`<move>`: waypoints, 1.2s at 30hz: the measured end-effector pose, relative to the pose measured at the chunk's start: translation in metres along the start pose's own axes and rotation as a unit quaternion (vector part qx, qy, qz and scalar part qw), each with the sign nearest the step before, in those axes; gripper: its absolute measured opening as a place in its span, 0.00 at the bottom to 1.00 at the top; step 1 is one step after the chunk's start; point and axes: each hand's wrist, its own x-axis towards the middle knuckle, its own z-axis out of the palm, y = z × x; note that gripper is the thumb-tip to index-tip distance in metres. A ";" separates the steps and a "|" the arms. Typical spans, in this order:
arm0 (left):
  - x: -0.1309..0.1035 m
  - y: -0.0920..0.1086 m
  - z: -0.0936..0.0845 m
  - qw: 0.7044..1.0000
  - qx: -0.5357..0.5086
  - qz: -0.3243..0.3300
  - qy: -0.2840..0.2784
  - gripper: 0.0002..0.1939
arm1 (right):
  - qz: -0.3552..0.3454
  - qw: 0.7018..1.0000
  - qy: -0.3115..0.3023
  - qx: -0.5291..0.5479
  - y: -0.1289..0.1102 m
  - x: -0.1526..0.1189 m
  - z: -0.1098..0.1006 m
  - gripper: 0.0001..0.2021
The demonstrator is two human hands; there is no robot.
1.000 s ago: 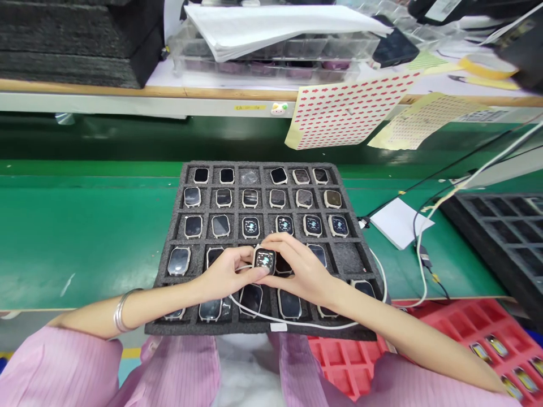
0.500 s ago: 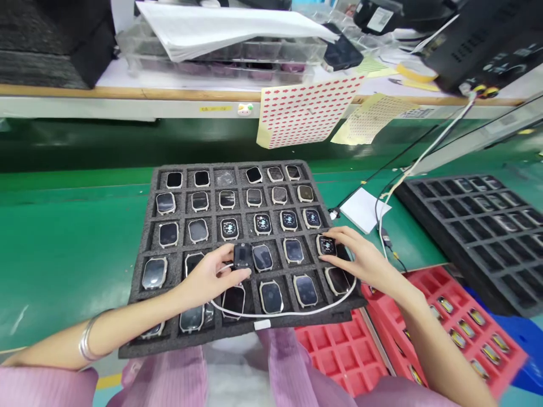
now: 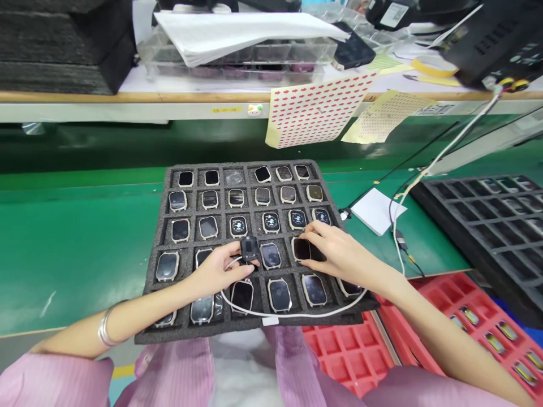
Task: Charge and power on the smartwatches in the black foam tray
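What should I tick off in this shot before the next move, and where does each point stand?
1. Left hand secure on the black device: ok, it is held between fingers and thumb.
2. Right hand on one watch only: ok, fingers and thumb are at its edges.
3. Watch resting flat in its compartment: cannot tell, the hand hides part of it.
4. White cable clear of the tray: not ok, it loops over the near row.
5. Tray fully on the green table: not ok, its near edge appears to overhang.
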 end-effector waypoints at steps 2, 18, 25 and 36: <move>0.000 0.001 0.000 1.000 0.004 -0.007 -0.009 0.16 | 0.005 0.999 0.033 0.032 -0.005 0.002 -0.007 0.14; 0.003 0.003 -0.001 1.000 -0.010 -0.009 0.024 0.19 | -0.093 0.981 0.071 0.153 -0.060 0.060 0.017 0.20; 0.002 0.002 -0.001 0.998 -0.016 -0.033 0.052 0.17 | -0.091 0.980 0.075 0.162 -0.062 0.059 0.023 0.18; -0.002 0.004 -0.004 0.997 -0.070 -0.014 0.024 0.16 | -0.137 0.955 0.120 0.234 -0.061 0.055 0.034 0.18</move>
